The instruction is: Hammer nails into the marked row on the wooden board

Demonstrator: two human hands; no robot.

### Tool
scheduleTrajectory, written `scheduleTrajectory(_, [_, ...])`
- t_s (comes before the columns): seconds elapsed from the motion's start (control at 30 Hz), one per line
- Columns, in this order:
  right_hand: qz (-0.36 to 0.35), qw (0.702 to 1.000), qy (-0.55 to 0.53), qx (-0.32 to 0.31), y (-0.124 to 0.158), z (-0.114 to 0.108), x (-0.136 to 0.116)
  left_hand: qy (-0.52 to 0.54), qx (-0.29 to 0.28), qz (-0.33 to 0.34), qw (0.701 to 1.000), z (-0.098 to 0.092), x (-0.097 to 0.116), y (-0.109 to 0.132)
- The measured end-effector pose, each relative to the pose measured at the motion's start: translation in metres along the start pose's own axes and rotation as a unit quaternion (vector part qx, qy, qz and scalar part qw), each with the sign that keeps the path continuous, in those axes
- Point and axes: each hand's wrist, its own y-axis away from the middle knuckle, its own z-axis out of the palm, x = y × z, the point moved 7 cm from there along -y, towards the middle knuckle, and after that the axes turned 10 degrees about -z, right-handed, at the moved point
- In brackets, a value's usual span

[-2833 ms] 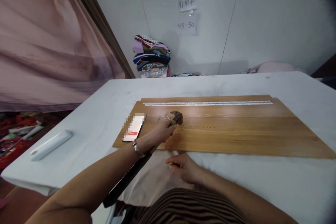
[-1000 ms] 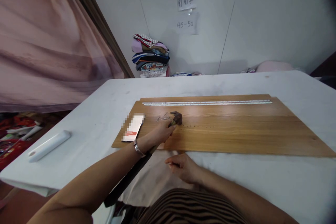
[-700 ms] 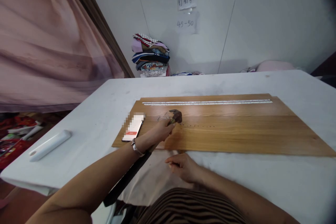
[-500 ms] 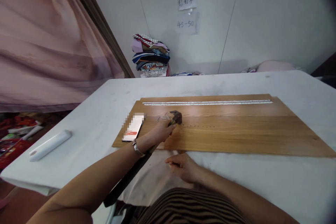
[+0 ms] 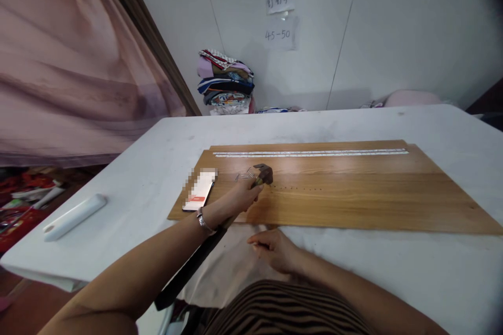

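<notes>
My left hand [image 5: 245, 194] is wrapped round the handle of a claw hammer [image 5: 264, 174], close under its head. The dark hammer head rests at the wooden board [image 5: 353, 212], and the long dark handle slants back under my forearm. Just beyond that hand lie several loose nails [image 5: 244, 175]. A row of small dark nail heads [image 5: 298, 189] runs rightward from the hammer head. My right hand [image 5: 277, 248] is near the board's front edge, apart from it, with fingers curled and thumb against them. What lies inside those fingers, if anything, is hidden.
A phone [image 5: 201, 188] lies on the board's left end. Two white strips with marks [image 5: 310, 154] lie along its far side. On the white table [image 5: 129, 178], a white rounded case [image 5: 74, 217] sits at the left. Folded clothes [image 5: 226, 84] are stacked by the wall.
</notes>
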Motion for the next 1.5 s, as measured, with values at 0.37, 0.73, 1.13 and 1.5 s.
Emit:
scheduleTrajectory(0.37, [0.001,1.000,0.011,0.003,0.000,-0.001,-0.001,-0.017,-0.004,0.005,1.000,0.005,-0.005,-0.006])
scheduleTrajectory(0.73, [0.010,1.000,0.004,0.003,0.000,-0.001,0.000,-0.007,-0.011,-0.003,1.000,0.008,-0.011,-0.009])
scheduleTrajectory(1.13, [0.006,1.000,-0.003,-0.003,0.001,-0.002,-0.002,-0.005,-0.006,0.005,1.000,0.003,-0.006,-0.006])
scheduleTrajectory(1.5, [-0.004,1.000,0.011,0.012,0.001,-0.001,0.001,-0.007,-0.008,-0.006,1.000,0.009,-0.015,-0.012])
